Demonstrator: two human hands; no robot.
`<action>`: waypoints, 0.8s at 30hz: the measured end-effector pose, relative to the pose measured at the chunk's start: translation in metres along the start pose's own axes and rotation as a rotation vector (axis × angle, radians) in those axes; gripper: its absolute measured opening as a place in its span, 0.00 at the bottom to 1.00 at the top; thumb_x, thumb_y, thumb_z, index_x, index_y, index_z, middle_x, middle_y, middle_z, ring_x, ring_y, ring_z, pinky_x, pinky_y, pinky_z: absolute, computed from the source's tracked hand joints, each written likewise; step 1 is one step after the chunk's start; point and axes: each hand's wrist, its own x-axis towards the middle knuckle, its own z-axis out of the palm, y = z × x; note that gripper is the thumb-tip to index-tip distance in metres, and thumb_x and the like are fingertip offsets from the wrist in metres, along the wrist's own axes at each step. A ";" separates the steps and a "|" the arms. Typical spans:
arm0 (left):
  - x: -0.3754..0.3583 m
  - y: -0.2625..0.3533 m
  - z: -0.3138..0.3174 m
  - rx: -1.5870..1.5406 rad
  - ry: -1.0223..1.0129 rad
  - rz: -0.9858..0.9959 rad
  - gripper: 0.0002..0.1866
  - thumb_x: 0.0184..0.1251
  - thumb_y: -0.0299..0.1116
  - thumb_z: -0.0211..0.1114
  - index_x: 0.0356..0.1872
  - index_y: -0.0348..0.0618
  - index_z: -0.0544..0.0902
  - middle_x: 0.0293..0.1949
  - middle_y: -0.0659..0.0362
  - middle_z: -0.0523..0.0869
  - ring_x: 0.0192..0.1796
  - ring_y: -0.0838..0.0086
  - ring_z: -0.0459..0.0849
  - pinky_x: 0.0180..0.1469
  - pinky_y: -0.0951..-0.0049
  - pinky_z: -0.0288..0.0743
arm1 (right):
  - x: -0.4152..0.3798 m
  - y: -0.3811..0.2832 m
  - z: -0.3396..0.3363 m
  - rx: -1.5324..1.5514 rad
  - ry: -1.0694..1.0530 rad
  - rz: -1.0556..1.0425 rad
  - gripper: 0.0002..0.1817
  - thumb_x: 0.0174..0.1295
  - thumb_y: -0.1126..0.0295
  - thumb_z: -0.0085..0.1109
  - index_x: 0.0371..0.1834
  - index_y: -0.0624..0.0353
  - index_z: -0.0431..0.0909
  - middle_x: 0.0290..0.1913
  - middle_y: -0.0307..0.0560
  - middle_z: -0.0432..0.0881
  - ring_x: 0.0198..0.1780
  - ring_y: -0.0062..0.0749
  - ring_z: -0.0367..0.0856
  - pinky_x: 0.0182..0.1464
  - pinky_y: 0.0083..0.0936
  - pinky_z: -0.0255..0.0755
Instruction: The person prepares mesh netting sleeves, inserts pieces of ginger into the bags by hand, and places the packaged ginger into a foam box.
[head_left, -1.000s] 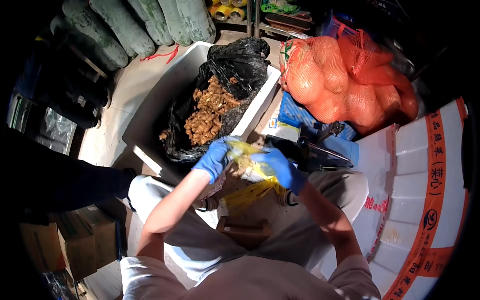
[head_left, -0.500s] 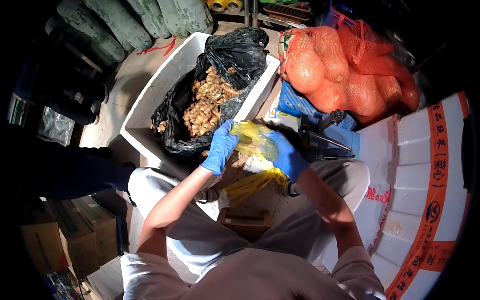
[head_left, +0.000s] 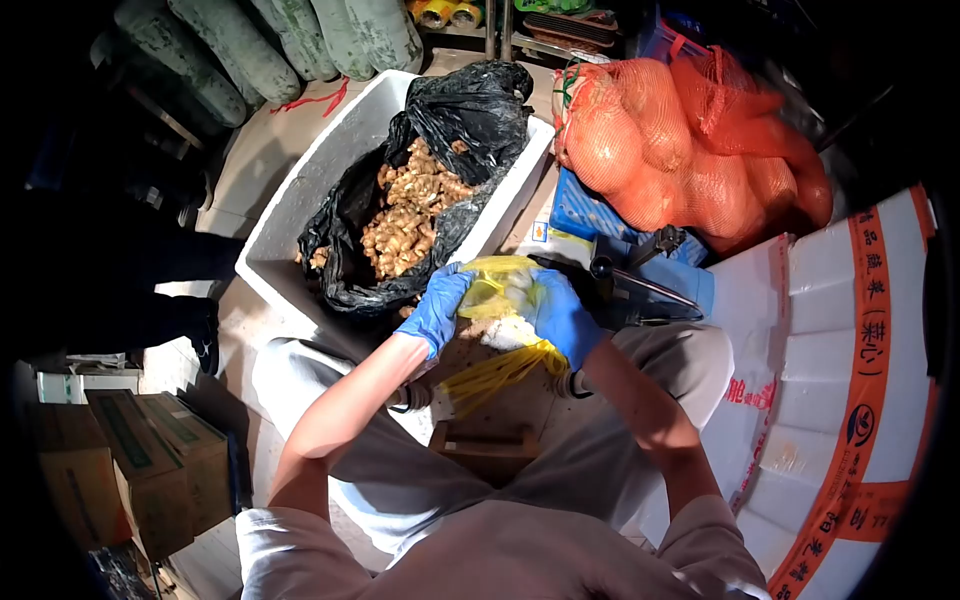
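Between my two blue-gloved hands is a thin yellow plastic bag [head_left: 497,283], crumpled and see-through. My left hand [head_left: 438,308] grips its left side, fingers closed on the film. On the other side my right hand [head_left: 566,316] holds it, with some fingers hidden behind the plastic. More yellow plastic [head_left: 508,375] hangs below, near the floor, beside a small white crumpled item [head_left: 509,332] I cannot make out. Just beyond my left hand, knobbly ginger [head_left: 400,235] lies in a black plastic bag [head_left: 470,110] inside a white foam box [head_left: 290,195].
Onions in red mesh sacks [head_left: 660,150] sit at the right, over a blue crate [head_left: 580,205]. White foam cartons [head_left: 820,320] stand at my right. Winter melons [head_left: 240,50] lie at the back left. Another person's dark-clad legs [head_left: 150,320] and cardboard boxes [head_left: 165,450] are left.
My hands have lowered slightly, and the yellow bag between them has changed shape. At the left, the other person's legs and shoe have shifted.
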 end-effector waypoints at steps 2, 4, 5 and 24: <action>0.004 -0.011 -0.002 0.019 0.021 0.073 0.07 0.59 0.28 0.52 0.37 0.38 0.75 0.32 0.59 0.79 0.32 0.78 0.78 0.33 0.82 0.73 | -0.014 -0.021 0.049 0.348 0.275 0.180 0.13 0.54 0.63 0.49 0.35 0.62 0.72 0.31 0.41 0.75 0.31 0.28 0.74 0.33 0.22 0.68; 0.002 -0.003 0.002 0.109 -0.036 0.208 0.09 0.64 0.30 0.47 0.37 0.39 0.75 0.32 0.62 0.79 0.33 0.80 0.76 0.34 0.83 0.72 | -0.008 -0.022 0.043 0.083 0.150 0.124 0.13 0.53 0.63 0.51 0.35 0.63 0.72 0.31 0.41 0.75 0.31 0.28 0.74 0.33 0.22 0.67; -0.002 0.000 0.002 0.009 -0.059 0.215 0.10 0.64 0.29 0.44 0.37 0.37 0.74 0.33 0.60 0.79 0.33 0.78 0.77 0.36 0.81 0.73 | -0.003 -0.020 0.039 -0.176 0.024 0.067 0.14 0.52 0.64 0.52 0.36 0.63 0.72 0.31 0.41 0.75 0.31 0.27 0.74 0.32 0.21 0.67; 0.008 -0.003 -0.016 0.051 -0.159 0.064 0.12 0.56 0.22 0.47 0.41 0.31 0.73 0.38 0.56 0.79 0.38 0.73 0.79 0.42 0.77 0.73 | 0.006 -0.023 0.033 -0.179 0.035 0.216 0.16 0.50 0.71 0.54 0.42 0.65 0.69 0.36 0.44 0.75 0.35 0.27 0.75 0.40 0.20 0.69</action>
